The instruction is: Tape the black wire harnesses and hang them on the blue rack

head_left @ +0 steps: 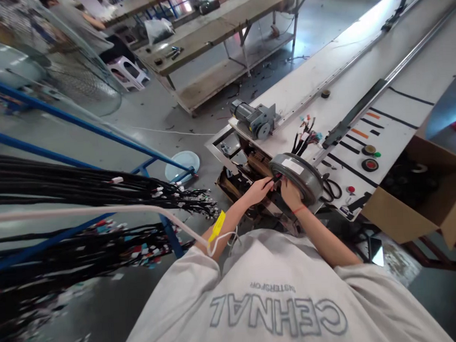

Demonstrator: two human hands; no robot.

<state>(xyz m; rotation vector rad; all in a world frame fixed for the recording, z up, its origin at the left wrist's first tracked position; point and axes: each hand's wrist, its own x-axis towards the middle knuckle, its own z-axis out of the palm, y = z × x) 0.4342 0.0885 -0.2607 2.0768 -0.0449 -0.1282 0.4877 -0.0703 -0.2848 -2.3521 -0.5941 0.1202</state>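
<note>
My left hand (261, 191) is closed in a pinch on a black cable (276, 178) at the near end of the long white bench. Right beside it, my right hand (291, 194) is closed, its fingers curled by the cable and partly hidden; what they hold is not clear. Close against that hand stands a round grey drum (302, 174) with a white label on it. Behind the drum, a bundle of black wires with small coloured connectors (305, 137) lies on the bench. A grey motor with a pulley (252, 119) is mounted at the bench's left corner.
Long bundles of black cables (64, 184) hang on a blue metal rack (77, 150) at left. An open cardboard box (396, 215) with dark contents stands at right. Tape rolls (370, 164) and a metal rail (404, 67) are on the bench. A person (83, 26) sits at the back left.
</note>
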